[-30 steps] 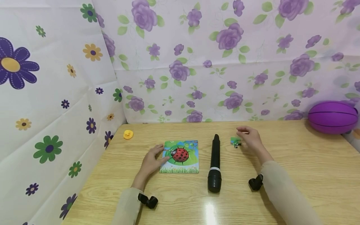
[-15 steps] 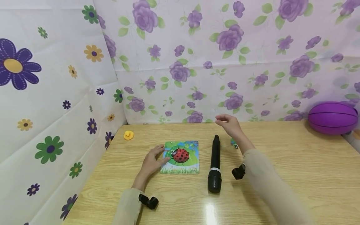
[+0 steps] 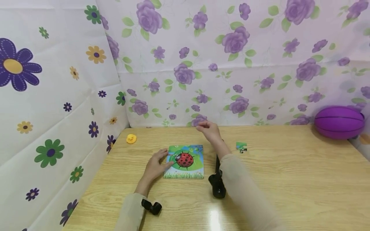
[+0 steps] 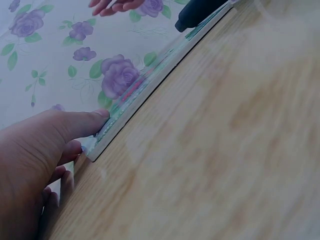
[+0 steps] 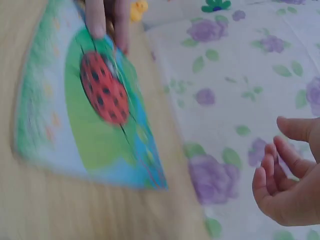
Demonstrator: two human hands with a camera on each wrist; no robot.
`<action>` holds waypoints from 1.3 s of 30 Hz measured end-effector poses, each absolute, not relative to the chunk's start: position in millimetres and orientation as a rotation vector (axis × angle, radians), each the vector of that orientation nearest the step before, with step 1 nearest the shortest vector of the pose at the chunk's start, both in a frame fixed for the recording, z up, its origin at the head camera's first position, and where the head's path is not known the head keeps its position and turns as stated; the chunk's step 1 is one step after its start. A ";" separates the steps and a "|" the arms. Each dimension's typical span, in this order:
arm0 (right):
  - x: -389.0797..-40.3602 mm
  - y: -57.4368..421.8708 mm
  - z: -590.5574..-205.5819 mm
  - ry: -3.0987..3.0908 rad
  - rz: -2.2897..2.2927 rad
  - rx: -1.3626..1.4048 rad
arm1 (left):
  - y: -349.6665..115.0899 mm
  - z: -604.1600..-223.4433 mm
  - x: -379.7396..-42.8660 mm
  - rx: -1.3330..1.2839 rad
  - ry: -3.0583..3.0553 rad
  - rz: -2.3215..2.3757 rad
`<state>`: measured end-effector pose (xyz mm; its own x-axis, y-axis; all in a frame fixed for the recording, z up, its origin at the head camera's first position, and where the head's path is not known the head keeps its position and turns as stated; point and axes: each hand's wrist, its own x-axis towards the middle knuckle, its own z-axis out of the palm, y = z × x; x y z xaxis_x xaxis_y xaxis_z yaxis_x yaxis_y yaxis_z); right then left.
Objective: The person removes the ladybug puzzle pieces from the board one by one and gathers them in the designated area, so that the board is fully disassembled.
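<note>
A square ladybug puzzle board (image 3: pixel 185 173) lies flat on the table in the head view. My left hand (image 3: pixel 156 165) rests at its left edge, thumb lying over the top and fingers relaxed along the side. Above and just beyond the board's far right corner hovers my right hand (image 3: pixel 210 131); in the right wrist view its thumb and fingers are apart, loosely bent, with nothing visible between them. One loose green-and-blue puzzle piece (image 3: pixel 241 147) lies farther right. A black microphone (image 3: pixel 218 191) lies between board and piece, partly covered by the right forearm and wrist camera.
A small yellow toy duck (image 3: pixel 131 138) sits near the table's far left corner. At the far right stands a purple ball (image 3: pixel 339 122). Flower-printed cloth (image 3: pixel 162 64) hangs behind and to the left of the wooden table (image 3: pixel 289 179).
My right hand has moved left from beside the loose piece, over the microphone, toward the board. The loose piece stays in place. My left hand has not moved.
</note>
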<state>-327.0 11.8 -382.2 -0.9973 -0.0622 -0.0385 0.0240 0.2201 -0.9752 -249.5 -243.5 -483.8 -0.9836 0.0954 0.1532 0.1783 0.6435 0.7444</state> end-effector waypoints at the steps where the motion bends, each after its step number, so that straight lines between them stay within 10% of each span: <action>1: -324.8 6.0 -384.2 2.385 -1.926 -0.004 | -243.9 -484.0 -249.8 -0.234 -2.758 -1.261; 39: -290.4 -59.9 -465.9 2.743 -1.745 0.093 | -242.1 -481.3 -249.0 -0.194 -2.773 -1.258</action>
<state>-290.4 -59.9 -465.9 -0.9922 0.1076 0.0628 -0.0113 0.4242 -0.9055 -249.0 -242.1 -481.3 -0.9878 0.0782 0.1349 0.1530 0.6528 0.7419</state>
